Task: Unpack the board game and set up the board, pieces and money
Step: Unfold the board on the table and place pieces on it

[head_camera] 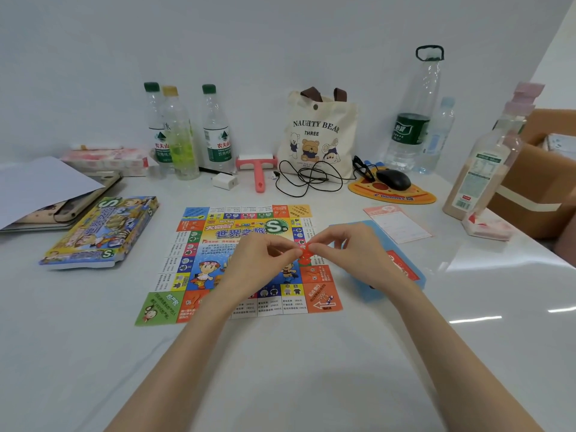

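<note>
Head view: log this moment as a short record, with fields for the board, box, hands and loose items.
board: unfolded flat on the white table
game box: lying left of the board, apart from it
left hand: pinches a small red piece above the board
right hand: pinches the same red piece from the other side
blue sheet: right of the board, partly under the right hand
pink slip: flat beyond the blue sheet

White table (280, 375) with board (193, 260), box (103, 232)

Plain pale wall (280, 32) behind a glossy white table (93, 353) with bright reflections at right
</note>
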A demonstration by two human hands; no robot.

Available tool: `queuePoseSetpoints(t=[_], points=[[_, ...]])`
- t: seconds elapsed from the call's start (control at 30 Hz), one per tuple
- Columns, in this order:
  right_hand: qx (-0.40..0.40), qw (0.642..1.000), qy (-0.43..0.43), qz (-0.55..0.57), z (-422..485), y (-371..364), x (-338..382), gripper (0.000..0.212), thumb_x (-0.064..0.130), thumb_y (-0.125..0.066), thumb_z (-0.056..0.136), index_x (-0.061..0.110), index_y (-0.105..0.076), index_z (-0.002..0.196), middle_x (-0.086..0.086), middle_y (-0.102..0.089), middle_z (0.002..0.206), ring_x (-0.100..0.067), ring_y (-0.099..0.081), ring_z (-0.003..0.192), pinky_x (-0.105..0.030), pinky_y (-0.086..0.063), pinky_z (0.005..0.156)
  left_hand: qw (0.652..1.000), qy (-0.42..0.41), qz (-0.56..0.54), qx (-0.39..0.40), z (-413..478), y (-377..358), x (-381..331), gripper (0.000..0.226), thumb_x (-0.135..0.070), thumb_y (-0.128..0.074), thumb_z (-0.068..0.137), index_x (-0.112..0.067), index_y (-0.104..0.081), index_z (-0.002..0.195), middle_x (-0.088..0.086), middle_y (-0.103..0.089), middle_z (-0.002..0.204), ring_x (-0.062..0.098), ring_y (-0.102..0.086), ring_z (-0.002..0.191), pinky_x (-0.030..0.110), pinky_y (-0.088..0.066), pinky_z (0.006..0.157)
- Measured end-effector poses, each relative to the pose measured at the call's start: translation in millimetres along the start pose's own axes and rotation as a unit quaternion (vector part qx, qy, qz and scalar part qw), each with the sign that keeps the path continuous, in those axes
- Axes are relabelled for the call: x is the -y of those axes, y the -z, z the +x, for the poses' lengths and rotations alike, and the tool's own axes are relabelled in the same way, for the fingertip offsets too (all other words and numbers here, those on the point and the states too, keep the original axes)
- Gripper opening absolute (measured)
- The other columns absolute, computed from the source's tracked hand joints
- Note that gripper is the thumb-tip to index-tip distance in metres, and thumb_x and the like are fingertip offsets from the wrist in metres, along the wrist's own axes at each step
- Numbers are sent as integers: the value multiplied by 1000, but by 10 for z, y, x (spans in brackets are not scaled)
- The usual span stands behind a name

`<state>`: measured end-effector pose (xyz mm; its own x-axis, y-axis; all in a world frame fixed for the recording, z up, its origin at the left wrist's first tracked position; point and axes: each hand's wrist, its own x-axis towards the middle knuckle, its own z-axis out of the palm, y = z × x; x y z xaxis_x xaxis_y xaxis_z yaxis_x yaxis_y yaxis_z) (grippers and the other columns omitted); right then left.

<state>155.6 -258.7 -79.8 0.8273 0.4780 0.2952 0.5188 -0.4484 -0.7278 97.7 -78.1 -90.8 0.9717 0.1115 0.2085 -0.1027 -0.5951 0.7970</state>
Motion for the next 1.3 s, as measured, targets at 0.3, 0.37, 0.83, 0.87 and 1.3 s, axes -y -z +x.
queuePoseSetpoints(t=[0.3,0.37,0.83,0.87,1.3], points=[[36,994,-22,-103,-162,23,-22,11,32,-69,86,40,-64,80,24,-65,77,-4,-59,77,-16,-42,63,989,-3,127,73,24,10,161,15,-33,-63,91,-30,-73,102,-18,-65,101,1,-57,101,34,-48,93],[53,990,-33,-127,-171,15,-45,7,34,-68,86,38,-66,82,25,-63,77,3,-58,78,-12,-37,62,983,-9,168,78,36,0,255,17,-38,-67,87,-34,-71,103,-14,-63,117,9,-53,115,43,-45,98],[79,986,-12,-149,-205,-29,-47,5,38,-69,85,36,-72,89,24,-66,81,14,-50,86,-11,-33,63,974,-28,207,86,60,-15,388,25,-50,-65,83,-42,-66,107,-15,-59,125,13,-48,122,48,-41,99],[79,986,-10,-150,-206,-30,-45,6,38,-69,85,35,-73,90,23,-67,82,11,-51,86,-11,-33,63,974,-28,207,87,62,-15,385,25,-50,-65,83,-42,-66,107,-15,-59,125,13,-48,122,48,-41,99],[79,986,-19,-145,-202,-3,-59,8,41,-68,85,40,-72,92,25,-68,88,-2,-57,87,-16,-45,71,974,-18,210,80,36,-11,302,34,-47,-61,88,-37,-62,120,-11,-58,130,15,-48,123,47,-42,99]])
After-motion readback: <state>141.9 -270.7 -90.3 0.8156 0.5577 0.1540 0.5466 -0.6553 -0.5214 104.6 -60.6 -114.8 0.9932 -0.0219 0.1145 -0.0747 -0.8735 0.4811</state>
